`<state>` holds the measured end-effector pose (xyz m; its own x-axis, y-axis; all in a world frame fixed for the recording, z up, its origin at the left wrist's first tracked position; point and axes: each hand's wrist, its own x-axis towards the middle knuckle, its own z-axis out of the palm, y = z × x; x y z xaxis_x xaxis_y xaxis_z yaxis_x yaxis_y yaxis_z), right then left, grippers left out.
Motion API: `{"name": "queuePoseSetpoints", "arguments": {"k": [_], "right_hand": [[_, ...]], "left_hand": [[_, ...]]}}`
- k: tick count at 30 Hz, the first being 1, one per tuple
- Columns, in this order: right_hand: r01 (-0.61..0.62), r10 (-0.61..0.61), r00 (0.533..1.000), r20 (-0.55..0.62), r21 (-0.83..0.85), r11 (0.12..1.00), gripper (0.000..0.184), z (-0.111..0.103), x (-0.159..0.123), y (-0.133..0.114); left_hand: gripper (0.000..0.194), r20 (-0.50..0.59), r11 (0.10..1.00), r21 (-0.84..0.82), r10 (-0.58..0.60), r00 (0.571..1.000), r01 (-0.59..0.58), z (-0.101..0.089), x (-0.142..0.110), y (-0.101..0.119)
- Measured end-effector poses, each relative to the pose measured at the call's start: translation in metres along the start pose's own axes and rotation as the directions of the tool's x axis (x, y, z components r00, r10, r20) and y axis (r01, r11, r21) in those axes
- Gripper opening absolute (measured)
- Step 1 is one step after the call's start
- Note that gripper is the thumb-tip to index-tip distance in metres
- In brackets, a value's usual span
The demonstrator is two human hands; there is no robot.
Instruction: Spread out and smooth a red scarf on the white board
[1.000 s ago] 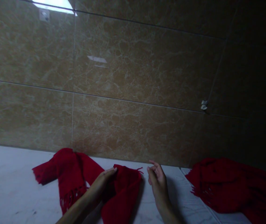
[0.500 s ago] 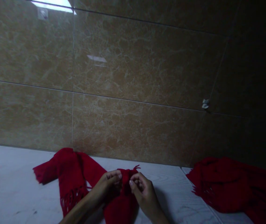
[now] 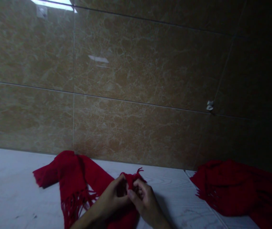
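- I see the left hand (image 3: 110, 200) closed on a red scarf (image 3: 125, 218), fingertips on its bunched upper end, a little short of the bench's far edge.
- I have the right hand (image 3: 147, 202) gripping that same end from the other side, thumb and curled fingers close to the left hand.
- A few fringe strands (image 3: 139, 170) poke up past the fingers, toward the far edge.
- The scarf's lower part runs beneath the hands and out of my view over the white bench (image 3: 11, 187).
- To the left, a fringed red length (image 3: 70, 178) lies folded at the far edge; its band passes behind the left hand, and I cannot tell whether it joins the scarf.
- Well to the right, a red cloth heap (image 3: 236, 190) rests along the far edge.
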<state>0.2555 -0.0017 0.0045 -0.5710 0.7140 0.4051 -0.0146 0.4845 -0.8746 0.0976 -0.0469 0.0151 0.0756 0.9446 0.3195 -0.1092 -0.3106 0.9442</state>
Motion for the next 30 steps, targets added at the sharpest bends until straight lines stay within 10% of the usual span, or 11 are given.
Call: {"name": "queuePoseSetpoints", "arguments": {"k": [13, 21, 25, 30], "right_hand": [[-0.021, 0.022, 0.993, -0.12, 0.011, 1.0, 0.044, -0.004, 0.005, 0.003], [-0.092, 0.39, 0.838, -0.382, 0.606, 0.79, 0.045, -0.016, 0.018, 0.012], [-0.122, 0.411, 0.875, -0.256, 0.705, 0.699, 0.042, -0.031, 0.023, 0.02], [-0.085, 0.414, 0.859, -0.301, 0.714, 0.695, 0.036, -0.041, 0.025, 0.027]], "left_hand": [[0.055, -0.114, 0.992, 0.051, -0.111, 0.987, 0.118, -0.015, 0.008, -0.012], [0.043, -0.236, 0.805, -0.554, -0.396, 0.887, 0.212, -0.023, 0.019, -0.009], [0.009, -0.224, 0.707, -0.663, -0.499, 0.837, 0.244, -0.024, 0.018, 0.007], [0.013, -0.301, 0.704, -0.691, -0.484, 0.822, 0.162, -0.028, 0.014, 0.023]]}}
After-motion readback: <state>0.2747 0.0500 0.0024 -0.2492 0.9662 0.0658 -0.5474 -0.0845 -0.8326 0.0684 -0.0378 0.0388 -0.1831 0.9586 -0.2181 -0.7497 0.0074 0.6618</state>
